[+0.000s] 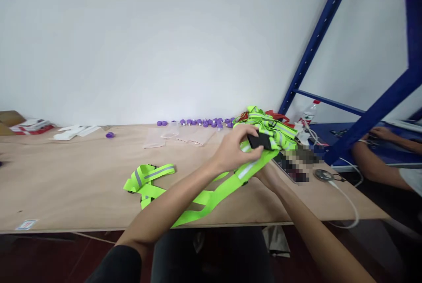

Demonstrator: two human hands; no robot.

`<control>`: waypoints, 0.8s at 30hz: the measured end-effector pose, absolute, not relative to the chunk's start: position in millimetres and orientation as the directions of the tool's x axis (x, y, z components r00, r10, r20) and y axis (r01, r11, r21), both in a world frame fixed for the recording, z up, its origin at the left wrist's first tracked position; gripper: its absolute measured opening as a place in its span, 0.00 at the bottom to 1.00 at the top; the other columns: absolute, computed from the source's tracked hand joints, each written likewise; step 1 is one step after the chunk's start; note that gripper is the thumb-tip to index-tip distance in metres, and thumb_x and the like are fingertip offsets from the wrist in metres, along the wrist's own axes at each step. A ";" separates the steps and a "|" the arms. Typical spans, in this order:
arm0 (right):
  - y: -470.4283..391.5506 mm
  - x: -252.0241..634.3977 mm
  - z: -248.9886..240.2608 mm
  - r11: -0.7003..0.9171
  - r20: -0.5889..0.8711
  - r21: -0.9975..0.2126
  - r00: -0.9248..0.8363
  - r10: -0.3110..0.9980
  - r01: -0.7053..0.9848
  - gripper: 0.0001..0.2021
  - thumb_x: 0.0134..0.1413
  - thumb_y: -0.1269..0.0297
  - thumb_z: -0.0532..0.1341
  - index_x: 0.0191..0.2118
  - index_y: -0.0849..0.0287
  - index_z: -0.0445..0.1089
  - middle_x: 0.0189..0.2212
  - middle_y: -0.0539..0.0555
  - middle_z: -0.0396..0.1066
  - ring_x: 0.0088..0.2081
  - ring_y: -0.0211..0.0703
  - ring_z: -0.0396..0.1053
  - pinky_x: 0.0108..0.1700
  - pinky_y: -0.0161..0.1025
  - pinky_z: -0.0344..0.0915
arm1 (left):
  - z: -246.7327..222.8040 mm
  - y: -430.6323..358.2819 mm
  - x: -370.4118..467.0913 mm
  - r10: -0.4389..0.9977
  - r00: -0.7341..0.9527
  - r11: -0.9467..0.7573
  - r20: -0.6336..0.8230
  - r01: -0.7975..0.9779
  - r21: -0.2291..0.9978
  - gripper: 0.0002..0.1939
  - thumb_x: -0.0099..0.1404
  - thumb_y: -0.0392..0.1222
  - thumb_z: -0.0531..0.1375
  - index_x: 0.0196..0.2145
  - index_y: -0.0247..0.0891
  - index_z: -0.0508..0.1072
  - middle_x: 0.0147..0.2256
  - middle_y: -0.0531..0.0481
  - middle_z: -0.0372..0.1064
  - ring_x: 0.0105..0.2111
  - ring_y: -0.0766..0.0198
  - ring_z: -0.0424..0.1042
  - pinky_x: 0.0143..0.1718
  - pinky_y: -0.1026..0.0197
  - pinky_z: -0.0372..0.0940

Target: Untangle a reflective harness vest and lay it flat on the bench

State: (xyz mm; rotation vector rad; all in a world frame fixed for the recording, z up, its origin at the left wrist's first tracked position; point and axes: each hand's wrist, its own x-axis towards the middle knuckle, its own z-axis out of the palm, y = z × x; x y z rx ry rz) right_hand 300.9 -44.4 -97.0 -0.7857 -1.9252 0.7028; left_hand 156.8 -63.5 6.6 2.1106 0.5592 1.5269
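Observation:
My left hand [236, 146] pinches a black rectangular piece [260, 141], thumb below and fingers above. That piece is attached to a neon-yellow reflective strap [227, 190] with a silver stripe. From there the strap runs down to the left toward the table's front edge, and more of its webbing [143, 179] with black sliders lies loose on the tabletop. Just below the black piece, my right hand [267, 175] is behind the strap; its fingers are hidden. Beyond both hands sits a tangled pile of similar reflective straps [283, 131].
Several purple caps [214, 122] line the wall behind flat plastic bags [191, 135]. A phone [292, 169] and a round device with a white cable [323, 175] lie at right. Blue rack posts [316, 37] rise there, near another person's arms [379, 160] and a bottle [309, 112].

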 end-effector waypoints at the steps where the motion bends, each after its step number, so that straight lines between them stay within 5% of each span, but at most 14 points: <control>1: -54.9 331.9 -102.4 0.599 0.509 -0.756 -0.338 0.792 0.265 0.27 0.63 0.45 0.57 0.63 0.51 0.63 0.50 0.57 0.74 0.49 0.59 0.73 0.36 0.48 0.76 | -16.2 -56.7 174.0 0.599 0.343 -0.782 0.723 0.061 0.620 0.11 0.58 0.34 0.65 0.39 0.37 0.69 0.47 0.42 0.72 0.50 0.57 0.72 0.54 0.54 0.66; 4: -82.4 403.0 -123.9 0.360 0.354 -0.892 -0.071 0.933 0.274 0.35 0.57 0.44 0.62 0.67 0.47 0.55 0.59 0.58 0.69 0.51 0.55 0.73 0.37 0.44 0.77 | -64.1 -42.6 214.7 0.703 0.467 -0.645 0.536 0.101 0.758 0.11 0.59 0.37 0.67 0.39 0.38 0.71 0.47 0.44 0.75 0.49 0.56 0.73 0.55 0.54 0.65; 7: -90.6 434.5 -141.7 0.271 0.314 -0.888 0.061 0.947 0.371 0.41 0.50 0.50 0.69 0.67 0.54 0.56 0.57 0.62 0.71 0.50 0.52 0.74 0.43 0.42 0.75 | -85.9 -38.0 236.2 0.786 0.514 -0.472 0.344 0.139 0.871 0.13 0.59 0.43 0.68 0.41 0.38 0.73 0.47 0.45 0.75 0.48 0.56 0.74 0.52 0.55 0.66; 11: -84.7 433.1 -140.8 0.188 0.333 -0.814 0.176 0.927 0.549 0.25 0.55 0.50 0.62 0.53 0.60 0.70 0.37 0.58 0.79 0.34 0.49 0.76 0.35 0.42 0.72 | -84.5 -38.1 223.5 0.719 0.657 -0.440 0.225 0.179 0.880 0.22 0.62 0.50 0.67 0.50 0.38 0.72 0.53 0.43 0.72 0.52 0.54 0.72 0.54 0.55 0.65; 13: -85.0 428.0 -135.2 0.143 0.315 -0.783 0.188 0.930 0.605 0.20 0.58 0.49 0.58 0.42 0.61 0.75 0.26 0.55 0.77 0.27 0.47 0.73 0.31 0.40 0.68 | -77.9 -39.7 195.1 0.707 0.688 -0.433 0.163 0.238 0.869 0.30 0.66 0.53 0.62 0.61 0.40 0.64 0.59 0.40 0.68 0.53 0.54 0.72 0.52 0.56 0.66; 15: -88.3 425.4 -131.9 0.129 0.318 -0.765 0.196 0.928 0.631 0.21 0.58 0.47 0.56 0.33 0.60 0.75 0.20 0.54 0.74 0.25 0.48 0.72 0.28 0.39 0.66 | -73.3 -43.4 154.6 0.763 0.640 -0.439 0.090 0.412 0.799 0.27 0.69 0.51 0.58 0.62 0.41 0.62 0.54 0.41 0.73 0.48 0.54 0.74 0.49 0.55 0.66; 19: -92.7 427.3 -134.2 0.097 0.323 -0.765 0.249 0.913 0.637 0.24 0.56 0.43 0.55 0.26 0.60 0.74 0.15 0.52 0.67 0.20 0.45 0.66 0.23 0.38 0.60 | -78.8 -59.3 68.4 0.906 0.407 -0.287 -0.117 0.795 0.535 0.15 0.68 0.49 0.55 0.44 0.38 0.74 0.42 0.43 0.77 0.39 0.53 0.75 0.38 0.56 0.64; 24: -81.9 430.8 -133.5 0.102 0.358 -0.751 0.273 0.893 0.652 0.27 0.56 0.40 0.56 0.18 0.57 0.63 0.13 0.49 0.60 0.19 0.40 0.59 0.21 0.36 0.55 | -98.9 -86.4 24.2 0.882 0.322 -0.177 -0.343 0.903 0.392 0.12 0.58 0.52 0.62 0.33 0.41 0.72 0.30 0.50 0.73 0.29 0.57 0.70 0.27 0.60 0.54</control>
